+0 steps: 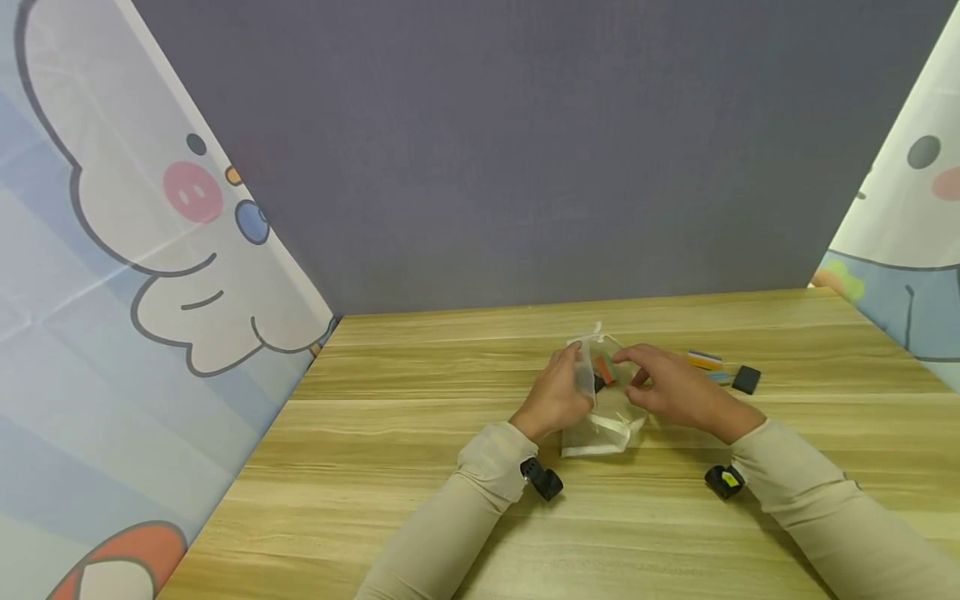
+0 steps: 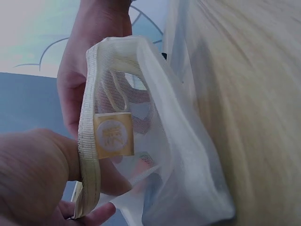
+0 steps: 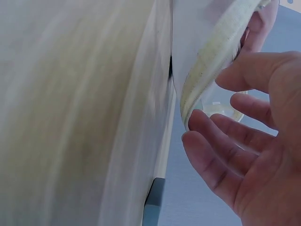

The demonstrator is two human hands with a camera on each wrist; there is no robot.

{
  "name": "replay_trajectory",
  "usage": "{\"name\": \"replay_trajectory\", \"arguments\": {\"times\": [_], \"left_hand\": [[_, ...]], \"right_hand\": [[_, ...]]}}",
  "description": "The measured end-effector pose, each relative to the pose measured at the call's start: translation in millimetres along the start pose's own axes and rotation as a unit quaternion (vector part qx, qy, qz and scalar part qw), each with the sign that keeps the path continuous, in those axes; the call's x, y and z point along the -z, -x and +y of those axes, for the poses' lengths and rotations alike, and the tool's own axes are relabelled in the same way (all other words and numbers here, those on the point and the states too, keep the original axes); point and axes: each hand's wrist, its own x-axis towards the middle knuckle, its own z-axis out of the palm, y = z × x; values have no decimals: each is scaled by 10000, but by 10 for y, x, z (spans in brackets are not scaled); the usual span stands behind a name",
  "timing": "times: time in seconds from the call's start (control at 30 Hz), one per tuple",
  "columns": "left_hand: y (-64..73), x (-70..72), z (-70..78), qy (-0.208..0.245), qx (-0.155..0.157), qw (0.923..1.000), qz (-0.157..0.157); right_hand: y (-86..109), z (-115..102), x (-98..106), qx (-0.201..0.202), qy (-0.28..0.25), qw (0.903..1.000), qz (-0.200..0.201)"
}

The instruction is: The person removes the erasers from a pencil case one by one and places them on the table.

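Note:
A whitish see-through mesh drawstring bag (image 1: 611, 435) lies on the table between the two hands. My left hand (image 1: 558, 392) grips its rim, the fingers curled over the edge in the left wrist view. A tan label (image 2: 114, 134) is sewn by the bag's mouth. Inside the bag show a red-orange and green piece (image 1: 604, 369) and a dark piece (image 1: 598, 383). My right hand (image 1: 667, 387) is at the opposite side of the mouth. Its fingers are loosely bent and spread, fingertips right at the rim (image 3: 202, 75), holding no piece.
Right of the bag, beyond the right hand, lie a small yellow, white and blue block (image 1: 705, 360), a light blue piece (image 1: 718, 377) and a black block (image 1: 746, 380). A grey panel (image 1: 570, 167) stands along the table's back edge, with printed cloths at both sides.

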Motion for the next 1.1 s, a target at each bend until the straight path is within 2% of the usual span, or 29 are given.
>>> {"name": "replay_trajectory", "arguments": {"times": [0.2,0.63,1.1], "left_hand": [[-1,-21,7,414,-56,9991,-77],[26,-69,-7,874,-283,9955,-213],[37,-79,21,994,-388,9941,-193]], "right_hand": [[2,3,5,69,47,10000,-40],[15,15,23,-62,411,9990,-140],[35,38,34,-181,695,9972,-190]]}}
